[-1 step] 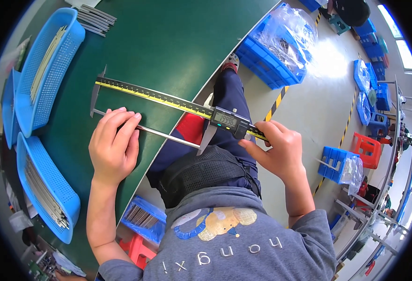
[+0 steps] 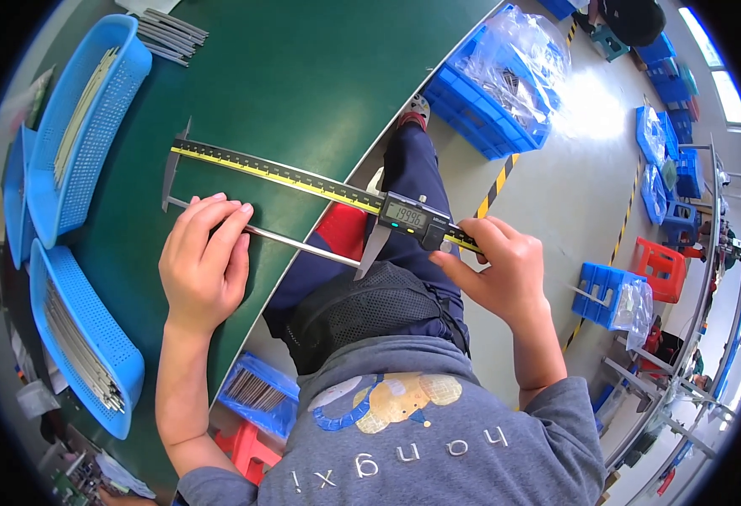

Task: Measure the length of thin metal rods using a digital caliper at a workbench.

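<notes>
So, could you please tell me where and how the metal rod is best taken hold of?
Probably best: pinch the metal rod across its bare stretch, just right of the left hand, coming from the near side. The rod is thin and straight; the caliper spans its far side with a jaw at each end, so the near side looks freer.

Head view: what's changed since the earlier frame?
No visible change: nothing moved, nothing taken hold of or let go. The left hand still holds the thin metal rod between the caliper jaws; the right hand still grips the digital caliper at its display end. The light-blue baskets stayed put.
</notes>
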`<action>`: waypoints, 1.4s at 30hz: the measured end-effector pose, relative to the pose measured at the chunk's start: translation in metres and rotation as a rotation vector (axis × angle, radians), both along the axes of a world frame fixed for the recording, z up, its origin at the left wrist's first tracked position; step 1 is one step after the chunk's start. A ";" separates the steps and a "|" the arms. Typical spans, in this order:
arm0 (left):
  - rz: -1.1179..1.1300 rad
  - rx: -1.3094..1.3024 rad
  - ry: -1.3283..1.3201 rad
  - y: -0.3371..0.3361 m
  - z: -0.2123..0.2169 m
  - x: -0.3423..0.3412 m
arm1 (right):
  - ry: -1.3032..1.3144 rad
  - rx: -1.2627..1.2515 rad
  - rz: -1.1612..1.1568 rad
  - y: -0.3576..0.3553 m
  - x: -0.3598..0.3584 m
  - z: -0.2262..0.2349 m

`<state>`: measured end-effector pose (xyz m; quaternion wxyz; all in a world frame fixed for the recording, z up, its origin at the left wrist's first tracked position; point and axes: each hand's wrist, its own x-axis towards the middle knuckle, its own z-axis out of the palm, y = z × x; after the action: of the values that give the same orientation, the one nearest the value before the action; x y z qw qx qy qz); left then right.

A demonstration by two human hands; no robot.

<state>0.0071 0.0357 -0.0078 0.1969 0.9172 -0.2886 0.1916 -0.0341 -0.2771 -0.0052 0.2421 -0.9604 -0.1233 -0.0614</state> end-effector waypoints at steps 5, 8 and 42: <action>-0.034 0.015 -0.002 -0.001 -0.001 0.004 | -0.007 0.006 -0.003 -0.002 0.001 0.001; -0.066 0.029 0.002 -0.002 0.002 0.006 | -0.012 0.003 -0.008 -0.001 0.004 0.003; 1.095 0.010 -0.040 0.217 0.077 0.061 | -0.040 0.043 0.048 -0.014 0.028 -0.008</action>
<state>0.0685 0.2530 0.0694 0.0585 0.9304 0.2266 0.2820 -0.0059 -0.2913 -0.0137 0.2615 -0.9504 -0.1498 -0.0773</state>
